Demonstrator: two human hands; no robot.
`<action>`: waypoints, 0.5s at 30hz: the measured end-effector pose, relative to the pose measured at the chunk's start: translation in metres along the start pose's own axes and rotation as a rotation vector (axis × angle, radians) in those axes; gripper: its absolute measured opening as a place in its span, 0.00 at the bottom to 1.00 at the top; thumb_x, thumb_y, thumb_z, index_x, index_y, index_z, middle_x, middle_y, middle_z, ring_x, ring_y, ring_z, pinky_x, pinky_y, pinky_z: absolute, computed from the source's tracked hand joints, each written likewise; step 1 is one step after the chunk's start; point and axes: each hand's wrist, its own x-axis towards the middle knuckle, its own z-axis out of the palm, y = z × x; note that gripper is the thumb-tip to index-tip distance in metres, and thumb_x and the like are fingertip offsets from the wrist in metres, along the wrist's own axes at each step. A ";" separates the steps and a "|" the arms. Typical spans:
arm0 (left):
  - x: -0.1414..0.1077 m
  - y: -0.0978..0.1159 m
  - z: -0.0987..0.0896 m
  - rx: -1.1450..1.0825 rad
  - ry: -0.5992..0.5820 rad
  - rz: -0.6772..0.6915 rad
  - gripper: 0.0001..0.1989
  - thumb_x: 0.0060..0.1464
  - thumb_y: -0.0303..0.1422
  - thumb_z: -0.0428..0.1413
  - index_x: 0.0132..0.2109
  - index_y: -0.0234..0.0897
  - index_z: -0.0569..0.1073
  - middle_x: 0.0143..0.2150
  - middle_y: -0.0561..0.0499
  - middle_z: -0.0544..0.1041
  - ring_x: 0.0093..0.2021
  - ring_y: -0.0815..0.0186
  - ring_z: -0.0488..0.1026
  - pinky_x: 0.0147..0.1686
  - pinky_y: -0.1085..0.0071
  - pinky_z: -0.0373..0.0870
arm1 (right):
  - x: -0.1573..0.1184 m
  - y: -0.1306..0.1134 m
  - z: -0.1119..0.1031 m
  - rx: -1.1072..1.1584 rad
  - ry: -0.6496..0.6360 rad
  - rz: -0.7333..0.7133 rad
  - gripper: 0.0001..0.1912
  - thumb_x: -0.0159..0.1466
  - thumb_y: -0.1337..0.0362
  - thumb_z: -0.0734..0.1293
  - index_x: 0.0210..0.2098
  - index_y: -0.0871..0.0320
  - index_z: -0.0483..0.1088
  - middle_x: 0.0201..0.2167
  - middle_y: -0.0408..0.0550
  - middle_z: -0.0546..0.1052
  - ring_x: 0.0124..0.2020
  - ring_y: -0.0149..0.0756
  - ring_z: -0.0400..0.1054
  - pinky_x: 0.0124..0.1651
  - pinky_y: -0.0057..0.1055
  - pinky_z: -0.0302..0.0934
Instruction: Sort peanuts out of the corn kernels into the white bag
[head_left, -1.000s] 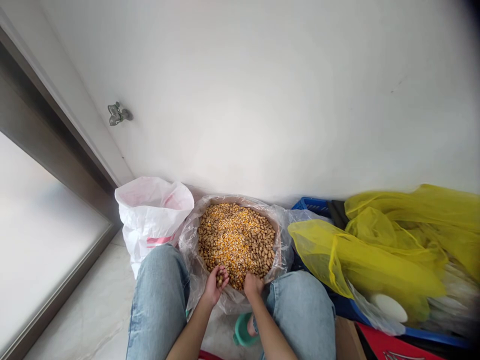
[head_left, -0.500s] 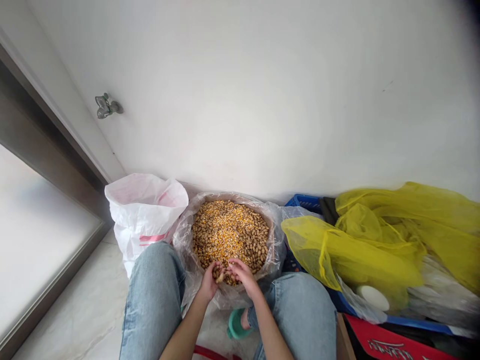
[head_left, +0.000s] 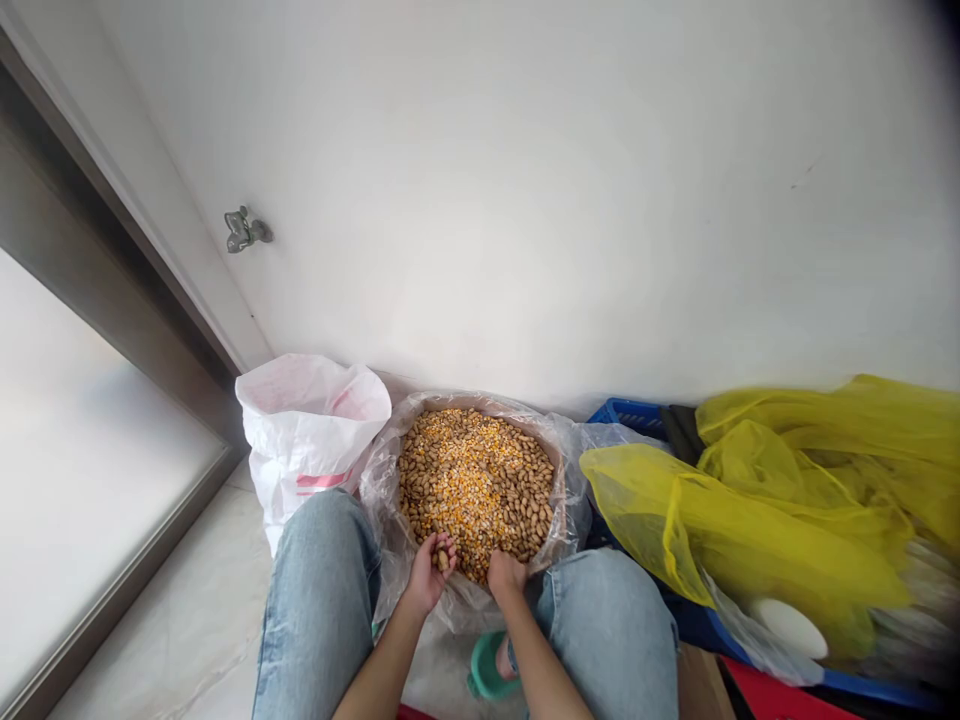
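Observation:
A round container (head_left: 545, 570) lined with a clear plastic bag (head_left: 384, 505) stands between my knees. It holds yellow corn kernels (head_left: 465, 480) mixed with brown unshelled peanuts (head_left: 529, 505), thickest on the right side. Near its front rim my left hand (head_left: 430, 572) is turned palm up, fingers curled round several peanuts (head_left: 442, 560). My right hand (head_left: 508, 574) reaches down at the front right of the mix, knuckles up and fingers bent. Its fingertips are hidden, so what they pinch cannot be made out.
On the left stands an open white sack (head_left: 315, 430). A blue crate (head_left: 630, 412) to the right carries yellow mesh bags (head_left: 780, 520) and a white round object (head_left: 791, 628). Behind is a white wall (head_left: 480, 200) with a tap (head_left: 246, 230). A red panel (head_left: 780, 690) lies lower right.
My hands were close together over the front of the mix and have parted. The right hand has gone to the right and down into it; the left still cups peanuts. The view shifted slightly.

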 end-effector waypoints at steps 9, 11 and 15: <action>0.008 -0.004 0.001 -0.028 0.012 0.050 0.06 0.52 0.27 0.48 0.30 0.32 0.67 0.24 0.51 0.72 0.24 0.72 0.71 0.26 0.76 0.69 | -0.015 -0.013 -0.040 0.639 -0.124 -0.216 0.15 0.56 0.57 0.57 0.33 0.56 0.71 0.32 0.47 0.76 0.32 0.35 0.69 0.31 0.27 0.59; 0.009 -0.006 0.002 -0.014 0.002 0.061 0.06 0.52 0.27 0.47 0.31 0.33 0.68 0.24 0.52 0.72 0.23 0.72 0.70 0.24 0.77 0.68 | -0.018 -0.015 -0.045 0.937 -0.269 -0.354 0.17 0.55 0.54 0.58 0.35 0.57 0.70 0.30 0.47 0.76 0.30 0.34 0.69 0.29 0.26 0.59; 0.007 -0.006 0.004 -0.010 0.025 0.037 0.05 0.52 0.28 0.48 0.31 0.33 0.68 0.24 0.53 0.72 0.21 0.74 0.70 0.20 0.79 0.66 | -0.014 -0.010 -0.032 1.090 -0.224 -0.261 0.19 0.56 0.54 0.56 0.40 0.59 0.68 0.30 0.48 0.75 0.28 0.34 0.68 0.28 0.28 0.59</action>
